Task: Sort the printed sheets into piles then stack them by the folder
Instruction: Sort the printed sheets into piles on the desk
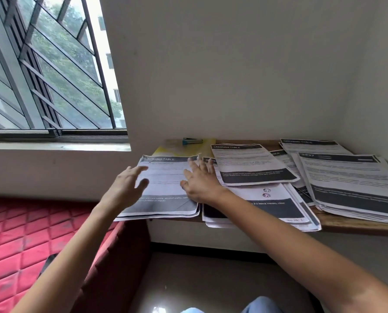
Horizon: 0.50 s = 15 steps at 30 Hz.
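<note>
Left grip [125,188] wide, empty, over left edge of left pile [163,179]. Right grip [199,184] flat, open, on its right edge. Pile lay on desk [346,224], partly over yellow folder [163,150]. Best approach, imo: square edges w/ both palms, light pressure, since front overhung.

We find the brown wooden desk [331,221] almost buried under overlapping black-and-white printed sheets [351,184]; bare wood shows only at its front right edge. The cream wall [233,86] closes the back, a small blue stapler [191,141] sits on the yellow plastic folder [172,149], and the front approach lies open.
</note>
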{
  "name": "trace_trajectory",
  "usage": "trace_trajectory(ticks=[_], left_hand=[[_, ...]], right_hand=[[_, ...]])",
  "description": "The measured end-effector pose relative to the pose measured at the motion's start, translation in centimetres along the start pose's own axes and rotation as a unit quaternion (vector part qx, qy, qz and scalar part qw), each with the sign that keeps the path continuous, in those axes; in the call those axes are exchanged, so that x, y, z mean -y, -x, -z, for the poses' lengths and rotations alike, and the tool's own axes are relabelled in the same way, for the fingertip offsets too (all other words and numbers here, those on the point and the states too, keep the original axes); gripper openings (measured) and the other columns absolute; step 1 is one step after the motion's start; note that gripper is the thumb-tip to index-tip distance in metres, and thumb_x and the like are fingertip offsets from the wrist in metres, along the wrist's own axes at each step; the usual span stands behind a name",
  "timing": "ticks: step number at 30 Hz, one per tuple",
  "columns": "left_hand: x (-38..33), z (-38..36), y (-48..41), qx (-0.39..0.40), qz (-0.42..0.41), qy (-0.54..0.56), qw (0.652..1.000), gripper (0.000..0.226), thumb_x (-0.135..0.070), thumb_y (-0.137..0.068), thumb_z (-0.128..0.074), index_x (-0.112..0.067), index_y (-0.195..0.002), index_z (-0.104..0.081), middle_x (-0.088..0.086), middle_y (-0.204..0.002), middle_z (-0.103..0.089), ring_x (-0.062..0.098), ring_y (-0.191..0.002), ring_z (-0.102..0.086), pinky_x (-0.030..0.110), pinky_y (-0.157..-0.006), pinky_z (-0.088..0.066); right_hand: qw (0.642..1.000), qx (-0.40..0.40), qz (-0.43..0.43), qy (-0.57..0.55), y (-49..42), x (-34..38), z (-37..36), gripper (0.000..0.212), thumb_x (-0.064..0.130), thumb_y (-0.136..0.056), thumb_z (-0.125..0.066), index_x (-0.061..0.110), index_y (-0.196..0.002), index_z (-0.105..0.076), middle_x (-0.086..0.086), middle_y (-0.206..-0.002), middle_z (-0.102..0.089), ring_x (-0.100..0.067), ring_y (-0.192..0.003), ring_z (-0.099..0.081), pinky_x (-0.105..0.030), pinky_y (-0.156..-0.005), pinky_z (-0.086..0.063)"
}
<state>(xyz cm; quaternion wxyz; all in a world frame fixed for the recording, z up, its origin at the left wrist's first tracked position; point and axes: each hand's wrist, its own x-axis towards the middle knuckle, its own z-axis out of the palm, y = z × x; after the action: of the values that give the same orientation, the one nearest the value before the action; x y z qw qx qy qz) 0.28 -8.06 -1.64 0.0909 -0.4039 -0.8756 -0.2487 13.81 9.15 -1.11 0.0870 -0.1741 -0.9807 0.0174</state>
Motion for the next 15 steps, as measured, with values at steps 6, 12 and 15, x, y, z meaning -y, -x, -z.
trace_trajectory(ticks=[6, 12, 15], left_hand=[[-2.2, -3.1, -0.2, 0.198, 0.005, -0.084, 0.977, 0.051, -0.046, -0.102, -0.022, -0.035, -0.152, -0.017, 0.001, -0.162, -0.007, 0.025, -0.149, 0.001, 0.044, -0.120, -0.001], [-2.6, -3.3, 0.0, 0.201, 0.018, -0.094, 0.975, 0.051, -0.047, -0.102, -0.018, -0.035, -0.151, -0.020, 0.002, -0.162, -0.008, 0.026, -0.149, -0.004, 0.046, -0.119, -0.001], [-3.5, -2.9, -0.9, 0.183, 0.011, -0.087, 0.979, 0.054, -0.049, -0.101, -0.019, -0.029, -0.151, -0.023, 0.006, -0.161, -0.014, 0.025, -0.149, -0.008, 0.045, -0.118, -0.006]], right_hand=[[0.993, 0.117, 0.010, -0.023, -0.1, -0.2, -1.1, 0.058, 0.040, -0.102, -0.018, 0.012, -0.152, -0.010, -0.010, -0.160, -0.001, -0.026, -0.147, 0.010, -0.050, -0.111, 0.019], [0.991, 0.115, 0.018, -0.071, -0.2, -0.4, -0.8, 0.056, 0.036, -0.103, -0.021, 0.008, -0.151, -0.016, -0.012, -0.159, -0.008, -0.024, -0.147, 0.004, -0.050, -0.113, 0.015], [0.987, 0.065, 0.019, -0.145, -0.1, -1.2, 0.5, 0.053, 0.034, -0.103, -0.025, 0.006, -0.148, -0.024, -0.011, -0.158, -0.015, -0.024, -0.147, -0.002, -0.050, -0.115, 0.008]])
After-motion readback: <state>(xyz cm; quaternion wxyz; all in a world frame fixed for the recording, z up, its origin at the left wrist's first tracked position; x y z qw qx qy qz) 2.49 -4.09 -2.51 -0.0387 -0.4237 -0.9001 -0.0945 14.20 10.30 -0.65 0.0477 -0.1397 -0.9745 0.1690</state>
